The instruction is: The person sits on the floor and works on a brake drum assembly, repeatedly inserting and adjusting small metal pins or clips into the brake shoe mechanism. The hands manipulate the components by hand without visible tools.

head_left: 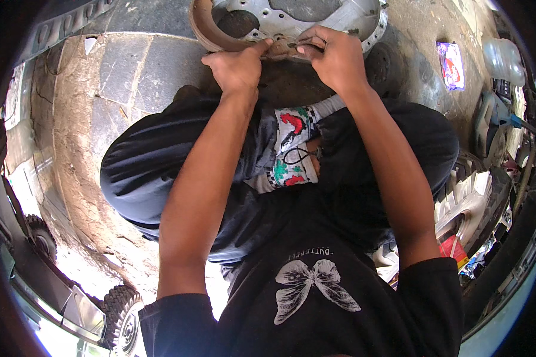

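A large round grey metal housing, much like a flywheel housing, lies before my crossed legs at the top of the view. Bolt holes run along its rim, and wide openings show inside it. My left hand grips the near rim, thumb pressed on top and the other fingers out of sight. Close by on the right, my right hand is closed in a pinch at the same near edge. Something small, thin and dark shows at its fingertips, too small to name. The metal between my hands looks brown and dirty.
Dusty floor slabs surround me. To the right lie a purple and red packet, a clear plastic bottle and a grey jug-like container. A pale toothed wheel-like part sits beside my right knee. Knobbly tyres stand lower left.
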Available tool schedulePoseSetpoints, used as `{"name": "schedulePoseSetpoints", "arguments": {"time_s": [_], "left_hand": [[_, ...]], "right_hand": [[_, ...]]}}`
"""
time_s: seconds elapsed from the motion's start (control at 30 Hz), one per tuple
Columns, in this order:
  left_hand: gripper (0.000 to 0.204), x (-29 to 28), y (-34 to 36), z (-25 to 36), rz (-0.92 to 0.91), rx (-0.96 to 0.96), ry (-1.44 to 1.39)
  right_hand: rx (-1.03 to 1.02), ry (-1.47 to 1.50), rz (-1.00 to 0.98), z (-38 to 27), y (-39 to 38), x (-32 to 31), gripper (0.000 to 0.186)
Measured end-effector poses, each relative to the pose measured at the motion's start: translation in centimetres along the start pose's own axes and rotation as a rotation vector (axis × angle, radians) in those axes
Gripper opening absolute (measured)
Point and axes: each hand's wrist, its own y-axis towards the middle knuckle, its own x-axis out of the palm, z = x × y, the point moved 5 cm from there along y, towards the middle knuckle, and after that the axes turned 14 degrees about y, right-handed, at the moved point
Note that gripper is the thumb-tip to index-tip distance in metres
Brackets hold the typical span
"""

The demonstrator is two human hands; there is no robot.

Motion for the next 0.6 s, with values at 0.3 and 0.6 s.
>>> {"name": "schedulePoseSetpoints", "arguments": {"time_s": [0.3, 0.6], "left_hand": [[0.105, -0.1, 0.36, 0.17, -0.022, 0.024, -0.032], [0.106, -0.42, -0.43, 0.53, 0.029, 0.025, 0.023]], "right_hand": [[0.012, -0.024, 0.018, -0.14, -0.12, 0.16, 0.018], [0.067, 0.005, -0.006, -0.09, -0.58, 0.05, 0.016]]}}
